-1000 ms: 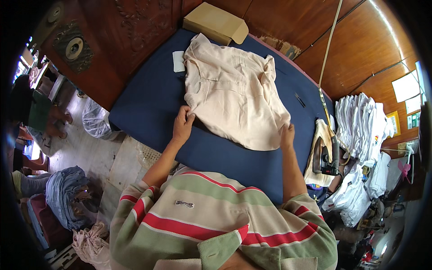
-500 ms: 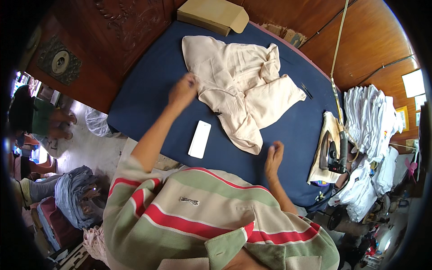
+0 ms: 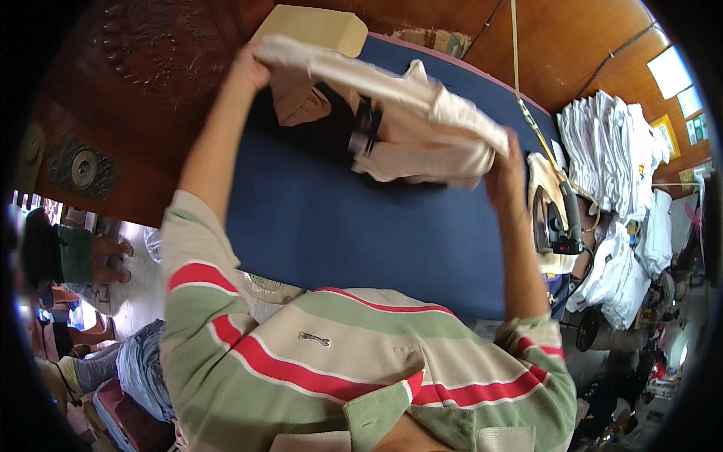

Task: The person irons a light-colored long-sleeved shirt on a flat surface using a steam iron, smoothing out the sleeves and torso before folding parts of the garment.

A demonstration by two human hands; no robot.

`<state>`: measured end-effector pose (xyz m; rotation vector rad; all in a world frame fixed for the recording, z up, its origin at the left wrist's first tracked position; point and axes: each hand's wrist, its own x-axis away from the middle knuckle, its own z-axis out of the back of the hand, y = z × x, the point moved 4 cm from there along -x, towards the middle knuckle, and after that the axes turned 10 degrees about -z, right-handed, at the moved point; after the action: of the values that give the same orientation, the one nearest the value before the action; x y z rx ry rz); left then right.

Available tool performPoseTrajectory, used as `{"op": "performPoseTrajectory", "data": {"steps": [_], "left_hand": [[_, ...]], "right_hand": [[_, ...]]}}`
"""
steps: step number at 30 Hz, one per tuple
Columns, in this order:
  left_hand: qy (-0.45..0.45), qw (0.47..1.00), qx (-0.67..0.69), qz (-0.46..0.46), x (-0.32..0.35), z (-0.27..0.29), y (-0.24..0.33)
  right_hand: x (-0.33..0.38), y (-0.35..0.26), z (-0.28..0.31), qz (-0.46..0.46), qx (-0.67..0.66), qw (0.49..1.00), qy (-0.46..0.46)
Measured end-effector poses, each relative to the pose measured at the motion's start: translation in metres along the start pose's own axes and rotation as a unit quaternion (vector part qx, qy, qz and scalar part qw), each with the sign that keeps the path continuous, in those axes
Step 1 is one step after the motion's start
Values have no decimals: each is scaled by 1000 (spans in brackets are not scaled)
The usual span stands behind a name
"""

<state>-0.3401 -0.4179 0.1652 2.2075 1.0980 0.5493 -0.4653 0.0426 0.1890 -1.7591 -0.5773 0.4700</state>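
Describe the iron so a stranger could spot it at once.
Start at the big blue padded table and go to its right edge, just short of the stack of folded white garments. The iron stands there, dark-handled with a yellowish cord rising from it, the only hard, dark item among soft cloth.

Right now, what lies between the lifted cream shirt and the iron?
Head view: only the right hand gripping the cream shirt, then bare blue ironing table before the iron.

Cream shirt (image 3: 392,98) blurred; cardboard box (image 3: 316,29) cut off by top edge
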Motion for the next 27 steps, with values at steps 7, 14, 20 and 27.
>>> {"op": "performPoseTrajectory", "data": {"steps": [7, 14, 20, 27], "left_hand": [[-22, 944, 2, -331, 30, -123, 181], [50, 842, -322, -429, 123, 45, 197], [208, 701, -639, -237, 151, 265, 98], [-220, 464, -815, -268, 309, 102, -92]], "right_hand": [[-73, -213, -20, 374, 232, 895, 78], [16, -103, -34, 244, 333, 910, 42], [110, 111, -44, -123, 378, 873, -280], [55, 107, 68, 71, 445, 854, 259]]}}
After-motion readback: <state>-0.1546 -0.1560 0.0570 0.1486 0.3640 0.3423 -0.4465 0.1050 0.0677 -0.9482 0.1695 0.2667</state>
